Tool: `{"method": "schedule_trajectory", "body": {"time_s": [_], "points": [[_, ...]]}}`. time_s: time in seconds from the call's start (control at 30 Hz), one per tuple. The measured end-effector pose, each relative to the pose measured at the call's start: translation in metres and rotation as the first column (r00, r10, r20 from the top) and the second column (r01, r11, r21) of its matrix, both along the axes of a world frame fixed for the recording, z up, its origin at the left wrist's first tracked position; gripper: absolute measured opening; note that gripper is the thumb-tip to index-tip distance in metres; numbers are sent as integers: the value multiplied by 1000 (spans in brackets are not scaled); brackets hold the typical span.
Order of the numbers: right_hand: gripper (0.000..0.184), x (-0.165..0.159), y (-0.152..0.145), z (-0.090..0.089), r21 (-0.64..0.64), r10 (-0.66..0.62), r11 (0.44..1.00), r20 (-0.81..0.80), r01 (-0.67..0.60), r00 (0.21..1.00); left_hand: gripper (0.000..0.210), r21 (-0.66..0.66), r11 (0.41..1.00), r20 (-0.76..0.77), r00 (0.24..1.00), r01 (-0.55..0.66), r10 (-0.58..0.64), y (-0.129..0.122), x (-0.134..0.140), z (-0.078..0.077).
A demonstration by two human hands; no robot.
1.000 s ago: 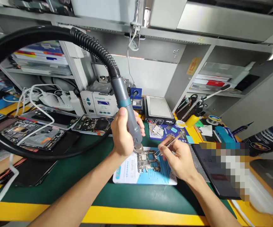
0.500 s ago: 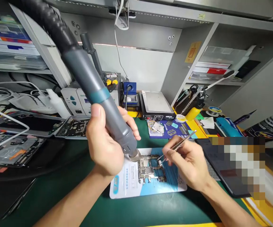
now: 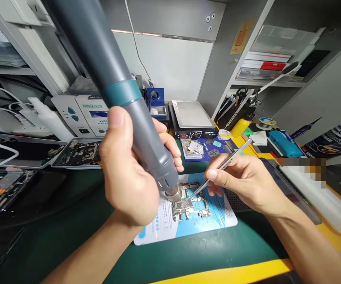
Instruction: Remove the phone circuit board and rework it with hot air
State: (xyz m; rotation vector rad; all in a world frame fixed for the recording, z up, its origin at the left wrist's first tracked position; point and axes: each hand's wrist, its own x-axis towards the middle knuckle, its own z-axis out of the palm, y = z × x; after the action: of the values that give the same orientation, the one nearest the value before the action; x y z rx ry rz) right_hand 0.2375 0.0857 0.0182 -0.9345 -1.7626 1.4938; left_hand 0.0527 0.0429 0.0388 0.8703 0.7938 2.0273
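Observation:
My left hand [image 3: 131,177] is wrapped round a dark grey hot air gun [image 3: 146,138] with a teal ring. Its round metal nozzle tilts down over the left side of a phone circuit board [image 3: 183,204]. The board lies on a white and blue card-like mat [image 3: 217,223]. In my right hand [image 3: 244,181], thumb and fingers pinch a pair of metal tweezers [image 3: 229,157]. The tweezers' tips reach down to the middle of the board, close together; whether they touch it I cannot tell.
Behind the mat stand a heating plate [image 3: 192,114] and a blue soldering iron holder [image 3: 155,96]. Opened phone parts [image 3: 81,152] lie in a tray at left. A yellow bottle [image 3: 241,125] and a teal case [image 3: 285,144] stand at right. A shelf frames the bench.
The view has shifted, bringing the hot air gun closer. Its nozzle has moved right over the board's left part. My right hand's tweezer tips have moved left to the board's middle.

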Motion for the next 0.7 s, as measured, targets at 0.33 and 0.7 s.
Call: {"method": "schedule_trajectory", "body": {"time_s": [0.33,0.7], "points": [[30,-3,-3,-2,141,47,987,164,-71,985,52,-86,996,-63,998,11,-16,-2,0,1],[30,-4,-7,-6,159,47,985,140,-69,989,62,-112,993,-61,998,-22,16,-4,-6,4]]}}
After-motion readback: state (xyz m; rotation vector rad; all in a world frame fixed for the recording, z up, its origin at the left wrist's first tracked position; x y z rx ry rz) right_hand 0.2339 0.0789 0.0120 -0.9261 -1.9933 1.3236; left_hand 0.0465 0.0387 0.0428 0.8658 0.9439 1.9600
